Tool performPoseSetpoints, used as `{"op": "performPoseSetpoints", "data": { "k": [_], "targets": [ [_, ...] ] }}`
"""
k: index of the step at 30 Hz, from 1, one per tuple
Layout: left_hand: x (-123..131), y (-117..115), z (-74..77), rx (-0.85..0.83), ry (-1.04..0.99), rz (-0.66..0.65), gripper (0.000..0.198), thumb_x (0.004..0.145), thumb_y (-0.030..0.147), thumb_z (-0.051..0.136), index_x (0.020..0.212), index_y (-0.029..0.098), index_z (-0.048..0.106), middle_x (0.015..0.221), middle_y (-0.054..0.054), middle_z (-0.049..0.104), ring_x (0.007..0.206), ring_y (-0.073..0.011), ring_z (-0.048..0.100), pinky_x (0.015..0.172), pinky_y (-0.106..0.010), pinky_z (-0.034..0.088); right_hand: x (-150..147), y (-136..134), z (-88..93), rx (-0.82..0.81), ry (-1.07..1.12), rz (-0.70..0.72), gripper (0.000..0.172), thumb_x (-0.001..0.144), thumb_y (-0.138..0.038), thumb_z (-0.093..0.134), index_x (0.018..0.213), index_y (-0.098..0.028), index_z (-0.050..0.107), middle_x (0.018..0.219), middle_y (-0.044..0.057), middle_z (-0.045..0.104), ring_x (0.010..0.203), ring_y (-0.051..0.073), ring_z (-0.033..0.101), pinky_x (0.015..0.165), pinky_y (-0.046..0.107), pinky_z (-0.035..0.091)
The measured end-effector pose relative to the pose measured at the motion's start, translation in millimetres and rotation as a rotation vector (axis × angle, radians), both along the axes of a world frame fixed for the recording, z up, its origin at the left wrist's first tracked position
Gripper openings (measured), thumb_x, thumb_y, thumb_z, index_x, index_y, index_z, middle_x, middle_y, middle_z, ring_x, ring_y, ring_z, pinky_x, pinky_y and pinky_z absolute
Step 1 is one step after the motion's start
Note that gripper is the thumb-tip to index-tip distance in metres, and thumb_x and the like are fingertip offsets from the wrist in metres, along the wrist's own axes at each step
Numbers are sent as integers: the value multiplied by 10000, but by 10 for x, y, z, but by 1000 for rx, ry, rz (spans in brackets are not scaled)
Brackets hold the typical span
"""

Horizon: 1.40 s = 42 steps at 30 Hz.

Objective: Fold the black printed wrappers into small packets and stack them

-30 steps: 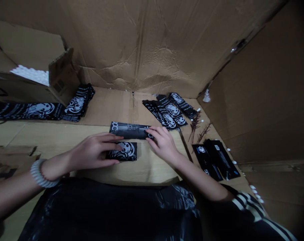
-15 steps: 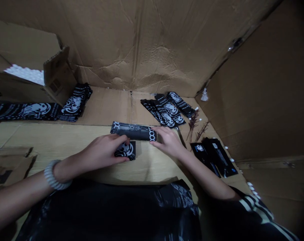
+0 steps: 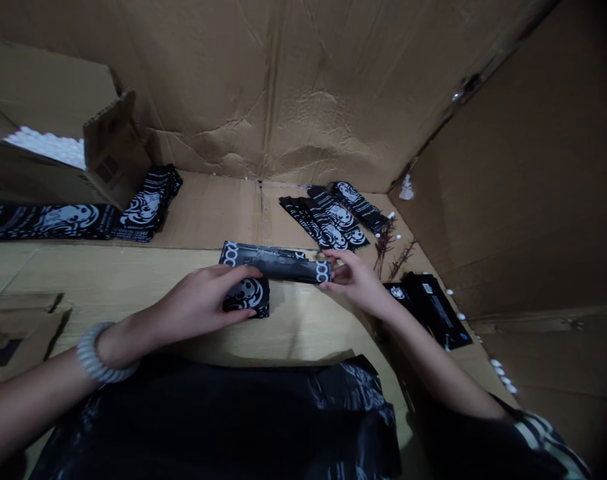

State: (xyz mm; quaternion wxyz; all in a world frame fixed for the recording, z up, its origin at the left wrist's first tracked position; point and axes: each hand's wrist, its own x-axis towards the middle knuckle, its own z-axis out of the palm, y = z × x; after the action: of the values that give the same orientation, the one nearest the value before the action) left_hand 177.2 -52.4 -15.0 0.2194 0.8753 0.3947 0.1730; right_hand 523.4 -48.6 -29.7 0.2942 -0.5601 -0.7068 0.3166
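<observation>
The left fingers curl down over a small black skull-printed packet, pressing it to the table at lower center. The right fingers pinch the right end of a long black printed packet, which lies just above the small one at center. A white coiled bracelet circles the left wrist. Fanned packets lie at upper center, with more at left and right. Dry twigs lie nearby, and a black plastic bag fills the bottom of the frame.
</observation>
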Motion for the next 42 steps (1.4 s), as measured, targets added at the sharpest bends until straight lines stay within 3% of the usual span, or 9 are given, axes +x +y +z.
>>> {"op": "performPoseSetpoints", "data": {
  "k": [5,11,18,22,26,34,42],
  "targets": [
    [-10,4,10,17,-68,-9,503,893,512,704,1316,243,657,1226,-91,777,1087,-297,758,913,-419,606,30,-42,38,-337,387,-156,659,580,-213,905,1201,-231,685,1058,8,659,679,98,653,643,268,607],
    [-67,-2,2,-3,-150,2,511,904,512,708,1335,246,636,1288,-90,761,1115,-292,747,960,-442,627,-8,-36,170,-534,499,-256,286,704,-242,849,962,-192,735,776,-2,704,586,96,636,542,205,577],
    [-146,14,-2,31,-221,23,533,928,579,687,1355,267,621,1318,-104,750,1193,-297,729,942,-425,664,29,-90,127,-376,387,-279,202,696,-290,825,840,-210,709,723,-16,647,607,135,619,518,242,556],
    [-152,10,45,44,-252,30,543,932,589,696,1353,254,624,1325,-106,748,1221,-290,725,1032,-449,638,124,-152,125,-238,309,-303,280,690,-430,815,837,-224,696,729,-16,633,645,164,620,611,314,588],
    [-150,13,65,26,-272,30,560,915,583,722,1353,247,628,1334,-109,742,1244,-295,715,1065,-459,621,276,-265,207,-75,181,-375,345,683,-522,791,834,-217,735,782,40,713,709,205,654,665,357,595],
    [-156,11,69,22,-283,28,578,913,597,725,1368,256,624,1351,-100,736,1251,-304,711,1080,-472,614,568,-567,493,-76,200,-476,435,625,-591,893,843,-229,792,841,59,764,722,214,704,678,360,637],
    [-140,17,43,13,-275,33,561,907,568,736,1360,252,635,1344,-99,737,1244,-298,709,1092,-470,604,611,-662,387,-194,186,-552,650,482,-736,928,804,-203,740,704,5,654,602,146,594,483,245,515]
  ]
}}
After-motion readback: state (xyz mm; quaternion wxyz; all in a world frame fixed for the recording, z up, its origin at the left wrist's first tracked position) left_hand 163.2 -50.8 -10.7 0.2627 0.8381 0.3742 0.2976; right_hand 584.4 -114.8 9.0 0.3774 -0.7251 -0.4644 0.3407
